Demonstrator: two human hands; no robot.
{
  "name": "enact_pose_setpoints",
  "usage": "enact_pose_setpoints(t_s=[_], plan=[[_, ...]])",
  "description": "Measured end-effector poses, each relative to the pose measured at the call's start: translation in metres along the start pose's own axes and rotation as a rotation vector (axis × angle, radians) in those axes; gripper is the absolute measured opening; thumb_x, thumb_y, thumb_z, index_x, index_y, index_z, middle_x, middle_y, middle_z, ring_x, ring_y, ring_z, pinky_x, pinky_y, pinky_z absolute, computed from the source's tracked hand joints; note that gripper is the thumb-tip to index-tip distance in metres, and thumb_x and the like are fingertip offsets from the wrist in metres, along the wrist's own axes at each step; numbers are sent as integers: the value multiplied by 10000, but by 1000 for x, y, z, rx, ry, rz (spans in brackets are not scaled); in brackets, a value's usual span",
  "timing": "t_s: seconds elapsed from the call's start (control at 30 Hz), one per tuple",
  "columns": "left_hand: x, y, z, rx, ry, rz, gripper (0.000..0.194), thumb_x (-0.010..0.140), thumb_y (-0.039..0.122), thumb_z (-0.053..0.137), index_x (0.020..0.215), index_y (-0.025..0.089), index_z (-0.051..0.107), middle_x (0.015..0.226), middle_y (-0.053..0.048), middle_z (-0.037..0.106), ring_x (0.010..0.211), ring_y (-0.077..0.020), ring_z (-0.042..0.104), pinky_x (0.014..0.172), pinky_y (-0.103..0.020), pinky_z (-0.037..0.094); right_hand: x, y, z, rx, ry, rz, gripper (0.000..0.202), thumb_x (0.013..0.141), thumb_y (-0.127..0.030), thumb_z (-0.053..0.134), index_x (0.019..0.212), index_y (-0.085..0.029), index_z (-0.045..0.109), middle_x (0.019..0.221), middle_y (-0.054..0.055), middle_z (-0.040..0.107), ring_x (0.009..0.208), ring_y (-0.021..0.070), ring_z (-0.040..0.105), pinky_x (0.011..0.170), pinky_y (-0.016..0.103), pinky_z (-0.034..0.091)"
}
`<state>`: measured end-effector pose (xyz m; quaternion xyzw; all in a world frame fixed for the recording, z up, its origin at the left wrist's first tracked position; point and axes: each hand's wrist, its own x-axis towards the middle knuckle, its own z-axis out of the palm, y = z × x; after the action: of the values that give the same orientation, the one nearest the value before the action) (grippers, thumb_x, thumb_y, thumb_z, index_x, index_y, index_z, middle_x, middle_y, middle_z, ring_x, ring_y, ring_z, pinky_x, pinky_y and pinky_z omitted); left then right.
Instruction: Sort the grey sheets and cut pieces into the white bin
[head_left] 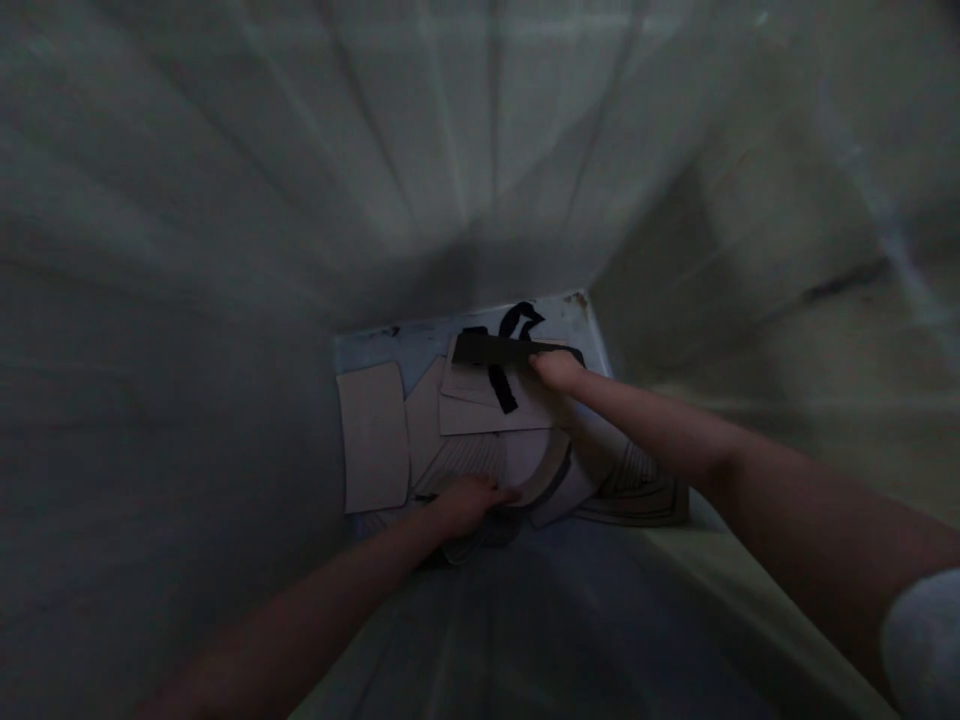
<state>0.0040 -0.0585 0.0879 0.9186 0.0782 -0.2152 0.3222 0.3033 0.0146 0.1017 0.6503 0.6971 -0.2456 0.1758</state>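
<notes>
The pale bluish bottom (424, 345) of a deep bin, mid-frame, carries flat pieces: a pale, nearly rectangular sheet (374, 437) at its left end, a fanned pile (471, 455) lower middle, a dark-edged stack (637, 500) lower right. A brownish stain (576, 299) marks its upper-right corner.

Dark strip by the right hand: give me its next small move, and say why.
Probably lift the dark strip upward: the right hand appears to grip it near one end, it crosses over the pale sheets, and no other piece seems to cover it.
</notes>
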Motion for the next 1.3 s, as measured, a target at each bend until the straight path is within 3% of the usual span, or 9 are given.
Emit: enact_pose_setpoints(t_s=[0.17, 0.3, 0.4, 0.53, 0.7, 0.8, 0.9, 1.07, 1.3], plan=[[-1, 0, 2, 31, -9, 11, 458, 843, 146, 490, 1255, 329, 571, 946, -63, 658, 856, -260, 631, 668, -307, 419, -16, 20, -52, 33, 372, 96, 399, 1004, -341, 259, 1133, -109, 557, 1119, 163, 585, 995, 257, 567, 789, 342, 404], [-5, 8, 5, 50, 5, 10, 274, 886, 199, 493, 1112, 265, 632, 933, -63, 653, 869, -242, 613, 721, -312, 433, -23, 0, -89, 134, 638, -251, 207, 933, -293, 437, 976, -145, 576, 1009, 107, 577, 959, 228, 526, 813, 326, 371], [-10, 13, 4, 58, 33, -4, 239, 899, 208, 494, 1080, 258, 640, 973, -60, 637, 871, -221, 605, 745, -308, 442, -26, -44, -83, 198, 399, -622, 216, 867, -82, 421, 1018, -156, 556, 1067, 100, 564, 988, 209, 509, 831, 323, 367], [-18, 10, 3, 68, 105, -69, 307, 891, 180, 493, 1152, 271, 627, 1209, -93, 545, 997, -246, 577, 817, -347, 453, -38, -103, -25, 286, -93, -892, 197, 757, -60, 575, 906, -188, 591, 961, 35, 603, 859, 170, 556, 728, 264, 406], [-21, 3, 5, 71, 160, -139, 302, 879, 155, 497, 1118, 257, 651, 1196, -96, 529, 1067, -265, 531, 882, -392, 446, -52, -123, 47, 532, -160, -531, 492, 726, -41, 589, 1198, -150, 501, 1271, 126, 501, 951, 164, 581, 731, 240, 440], [-21, 4, 5, 77, 208, -175, 294, 872, 146, 503, 1110, 231, 654, 1292, -114, 485, 1224, -323, 424, 1004, -483, 359, -55, -121, 62, 540, -174, -341, 374, 785, -122, 578, 1155, -94, 534, 1111, 152, 603, 909, 209, 606, 699, 269, 440], [-19, 7, 0, 23, 218, -168, 312, 881, 159, 486, 1141, 236, 641, 1397, -114, 430, 1161, -307, 491, 968, -455, 391, -62, -116, 62, 551, -258, -305, 226, 792, -191, 612, 1003, -113, 631, 933, 97, 674, 826, 197, 626, 666, 250, 427], [-17, 2, -15, -5, 195, -195, 330, 870, 165, 480, 1166, 226, 612, 985, -95, 640, 913, -269, 590, 782, -381, 463, -76, -81, 46, 507, -439, -391, 283, 739, -401, 709, 927, -190, 716, 811, 38, 705, 715, 178, 632, 637, 252, 431], [-17, -22, -31, -81, 271, -455, 609, 862, 184, 501, 1443, 238, 326, 1122, -110, 645, 995, -267, 599, 841, -374, 435, -51, 2, 33, 461, -181, -210, 244, 664, -287, 739, 900, -225, 741, 871, 62, 706, 927, 267, 630, 816, 341, 419]])
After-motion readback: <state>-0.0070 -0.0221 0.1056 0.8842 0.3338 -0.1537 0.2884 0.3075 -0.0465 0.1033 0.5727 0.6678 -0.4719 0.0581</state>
